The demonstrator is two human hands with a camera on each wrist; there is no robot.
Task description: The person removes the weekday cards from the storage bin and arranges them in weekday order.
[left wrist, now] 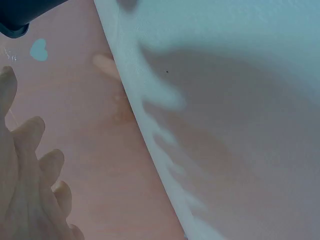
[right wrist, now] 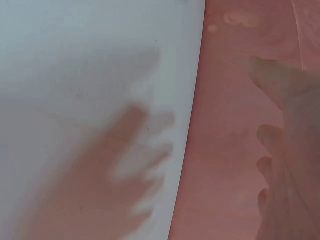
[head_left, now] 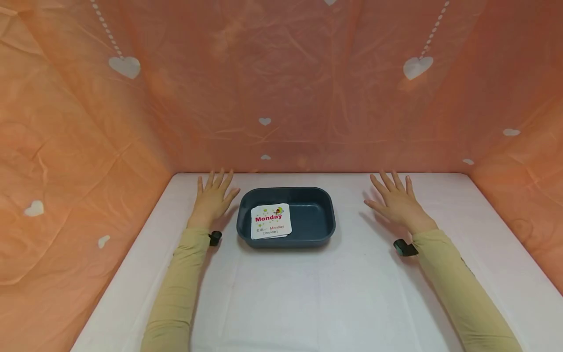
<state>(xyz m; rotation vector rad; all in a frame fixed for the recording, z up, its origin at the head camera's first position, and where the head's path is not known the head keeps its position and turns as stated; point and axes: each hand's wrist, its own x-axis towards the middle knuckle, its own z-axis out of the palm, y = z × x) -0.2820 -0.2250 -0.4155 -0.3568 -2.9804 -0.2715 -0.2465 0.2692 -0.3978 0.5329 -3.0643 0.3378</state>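
A dark blue-grey tray (head_left: 312, 242) with rounded corners stands toward the back of the table. Inside its left half lies a small stack of white cards (head_left: 271, 221), the top one reading "Monday" in red letters. My left hand (head_left: 210, 203) is held to the left of the tray, fingers spread and nothing in it. To the right of the tray, farther off, my right hand (head_left: 398, 205) also has its fingers spread and is bare. In the left wrist view, part of the tray (left wrist: 17, 15) shows at the upper left corner. Both hands cast shadows on the white surface.
The table has a white cover (head_left: 281, 298). Orange sheeting with white hearts (head_left: 308, 98) rises behind it and on both sides. A dark wrist camera (head_left: 214, 238) sits at the left wrist, another black device (head_left: 404, 248) at the right wrist.
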